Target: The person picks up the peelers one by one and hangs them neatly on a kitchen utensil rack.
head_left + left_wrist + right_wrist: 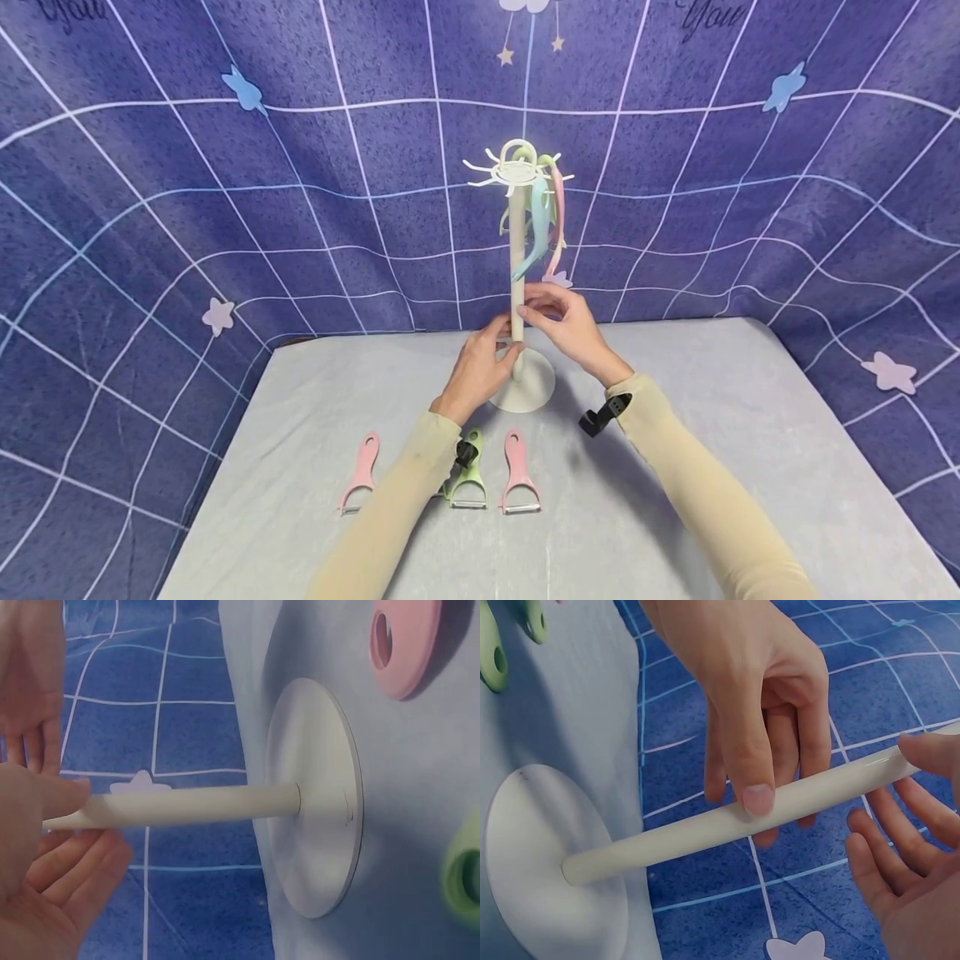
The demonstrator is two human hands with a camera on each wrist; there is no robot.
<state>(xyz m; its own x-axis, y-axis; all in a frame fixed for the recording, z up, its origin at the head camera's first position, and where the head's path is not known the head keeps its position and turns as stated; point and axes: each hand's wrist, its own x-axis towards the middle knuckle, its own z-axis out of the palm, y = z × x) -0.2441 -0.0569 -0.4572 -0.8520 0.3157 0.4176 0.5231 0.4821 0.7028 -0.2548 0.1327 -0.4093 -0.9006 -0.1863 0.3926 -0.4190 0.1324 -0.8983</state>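
An off-white stand [517,237] rises from a round base [531,393] on the table and has a ring of hooks at its top. My left hand [477,367] holds the lower part of the pole, thumb in front and fingers behind, as the right wrist view shows. Higher up, my right hand [572,327] holds the same pole [705,831] between thumb and fingers. From the hooks on the right side hang a blue peeler [540,212] and a pink peeler [558,200]; green peeler parts show behind them.
In front of the base lie a pink peeler [367,458] on the left, a green peeler [473,471] and another pink peeler [515,458]. My left sleeve [397,508] crosses above this row and hides part of it. A blue patterned curtain [375,208] hangs behind the table [637,533].
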